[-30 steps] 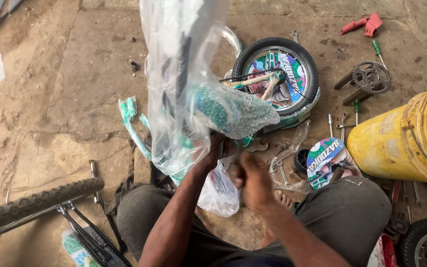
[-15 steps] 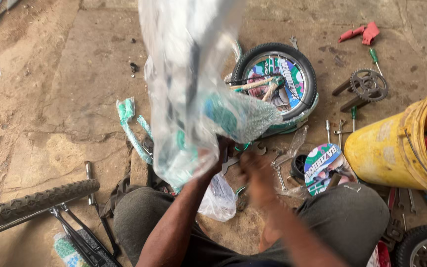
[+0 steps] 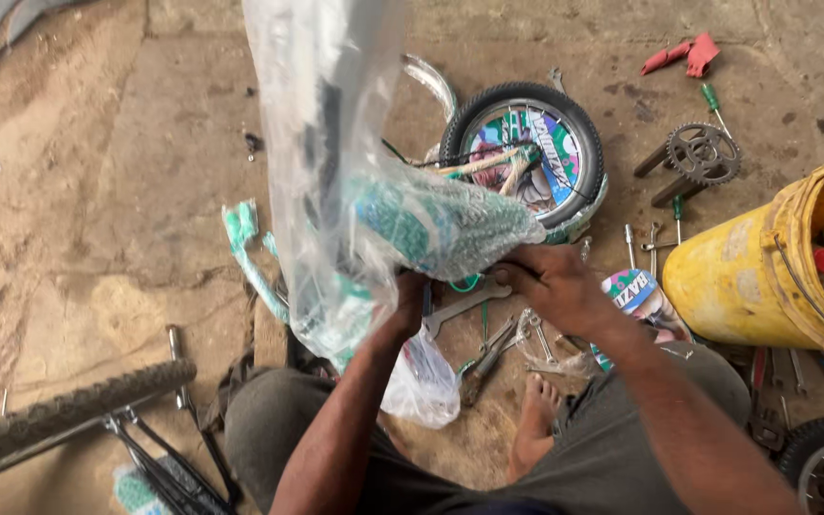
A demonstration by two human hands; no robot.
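A bare foot (image 3: 533,401) is seen nearest, beside loose spanners (image 3: 474,303) on the ground. Just above, the right hand (image 3: 555,284) is closed on the lower edge of a clear plastic wrapping (image 3: 336,162), apparently to steady what is inside. The left hand (image 3: 410,298) is pushed under the plastic, so its fingers cannot be told. Inside, a teal part (image 3: 441,224) is blurred by the film. Farther off, 1 small wheel (image 3: 526,153) lies flat; a yellow bucket (image 3: 765,267) is cut off at the right.
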